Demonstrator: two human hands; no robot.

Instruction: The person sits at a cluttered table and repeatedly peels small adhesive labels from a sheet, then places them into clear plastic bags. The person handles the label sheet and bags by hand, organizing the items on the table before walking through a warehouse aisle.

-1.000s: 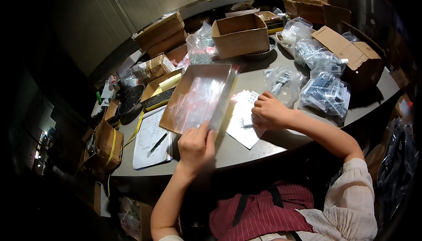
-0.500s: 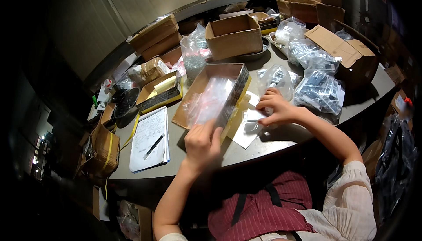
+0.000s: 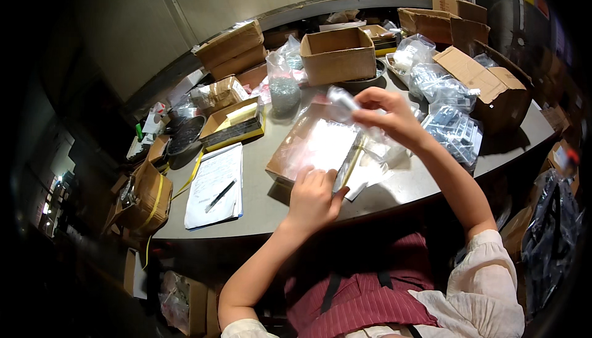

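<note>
A shallow cardboard box (image 3: 280, 166) lined with shiny clear plastic bags lies on the grey table (image 3: 271, 205) in front of me. My left hand (image 3: 313, 196) rests on the box's near edge, fingers on the plastic. My right hand (image 3: 387, 115) is raised above the box's far right corner and pinches a small clear plastic bag (image 3: 341, 99). More clear bags and white paper (image 3: 370, 168) lie under that arm.
An open brown carton (image 3: 338, 54) stands behind the box, beside a tall bag of grey parts (image 3: 283, 91). Bags of dark parts (image 3: 453, 125) and a carton (image 3: 487, 85) sit at the right. A notepad with a pen (image 3: 216, 184) lies at the left, among small boxes.
My right hand has lifted off the table with a small clear bag, rising over the box. My left hand stays on the box's near edge.
</note>
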